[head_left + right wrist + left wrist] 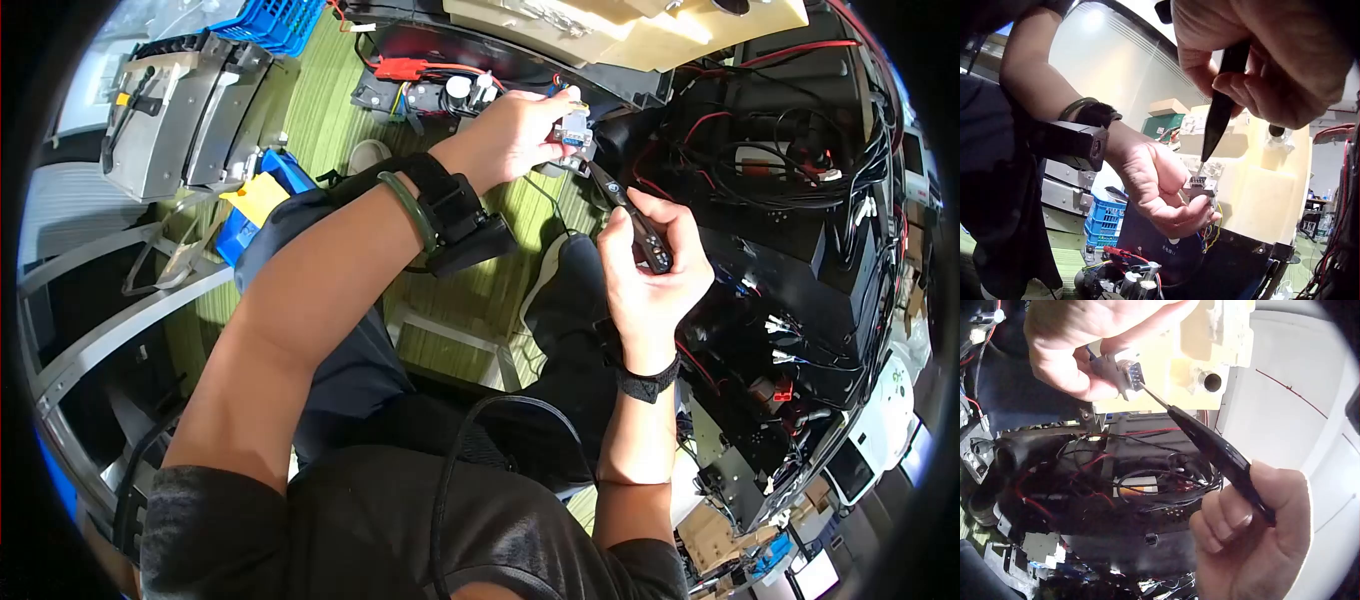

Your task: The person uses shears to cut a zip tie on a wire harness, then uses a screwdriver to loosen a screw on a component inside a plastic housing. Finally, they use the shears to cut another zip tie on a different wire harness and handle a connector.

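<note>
The left hand (505,135) pinches a small metal connector (574,132) with a blue face between thumb and fingers. In the left wrist view the connector (1133,376) shows several small contacts. The right hand (655,265) grips a black pen-like tool (640,228) with a thin metal tip. That tip meets or nearly meets the connector's face in the left wrist view, where the tool (1216,453) slants down to the right hand (1254,531). From the right wrist camera, the tool (1224,109) points down at the contacts of the connector (1199,184), held by the left hand (1154,181).
A cream panel (640,30) lies beyond the hands. Black and red cables (790,180) fill the dark chassis at the right. A red plug (400,68) and wired parts sit near the left hand. Blue baskets (268,22) and metal cases (160,120) stand at the left.
</note>
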{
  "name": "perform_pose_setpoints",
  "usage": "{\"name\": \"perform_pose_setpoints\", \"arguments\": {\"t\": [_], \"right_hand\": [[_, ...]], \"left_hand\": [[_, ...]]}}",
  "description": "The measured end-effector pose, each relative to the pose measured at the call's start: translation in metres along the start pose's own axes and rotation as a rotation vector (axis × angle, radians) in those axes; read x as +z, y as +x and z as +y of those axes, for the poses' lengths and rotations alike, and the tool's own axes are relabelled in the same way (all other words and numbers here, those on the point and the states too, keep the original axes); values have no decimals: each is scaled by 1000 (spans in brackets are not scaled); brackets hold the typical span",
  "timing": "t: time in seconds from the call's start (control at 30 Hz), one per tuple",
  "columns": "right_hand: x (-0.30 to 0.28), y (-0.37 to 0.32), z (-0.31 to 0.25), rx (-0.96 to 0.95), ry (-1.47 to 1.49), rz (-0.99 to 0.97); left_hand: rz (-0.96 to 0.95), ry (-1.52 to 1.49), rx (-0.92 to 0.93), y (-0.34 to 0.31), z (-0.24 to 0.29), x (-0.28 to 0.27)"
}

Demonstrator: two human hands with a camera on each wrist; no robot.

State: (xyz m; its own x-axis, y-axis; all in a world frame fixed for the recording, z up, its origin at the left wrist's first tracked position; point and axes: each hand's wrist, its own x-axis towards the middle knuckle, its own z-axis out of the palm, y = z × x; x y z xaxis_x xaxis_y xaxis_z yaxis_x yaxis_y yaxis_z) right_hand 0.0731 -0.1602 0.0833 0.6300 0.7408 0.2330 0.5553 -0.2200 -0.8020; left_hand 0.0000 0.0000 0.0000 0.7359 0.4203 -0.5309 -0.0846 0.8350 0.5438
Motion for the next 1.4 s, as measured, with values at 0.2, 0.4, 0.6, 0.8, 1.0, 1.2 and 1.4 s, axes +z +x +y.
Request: {"name": "perform_pose_setpoints", "arguments": {"t": [0.2, 0.4, 0.6, 0.8, 1.0, 1.2, 1.4], "right_hand": [[1, -1, -1, -31, -23, 24], [4, 2, -2, -149, -98, 9], [7, 3, -3, -182, -141, -43], [12, -2, -2, -278, -188, -89], [14, -2, 2, -333, -207, -101], [24, -9, 8, -364, -267, -159], [27, -12, 9, -334, -317, -169]], "left_hand": [[-96, 258, 176, 14, -10, -16], [-193, 273, 286, 31, -18, -35], [-46, 244, 199, 3, 1, 0], [-22, -62, 114, 7, -1, 0], [85, 141, 117, 4, 3, 4], [120, 202, 128, 10, 2, -3], [66, 208, 56, 16, 5, -11]]}}
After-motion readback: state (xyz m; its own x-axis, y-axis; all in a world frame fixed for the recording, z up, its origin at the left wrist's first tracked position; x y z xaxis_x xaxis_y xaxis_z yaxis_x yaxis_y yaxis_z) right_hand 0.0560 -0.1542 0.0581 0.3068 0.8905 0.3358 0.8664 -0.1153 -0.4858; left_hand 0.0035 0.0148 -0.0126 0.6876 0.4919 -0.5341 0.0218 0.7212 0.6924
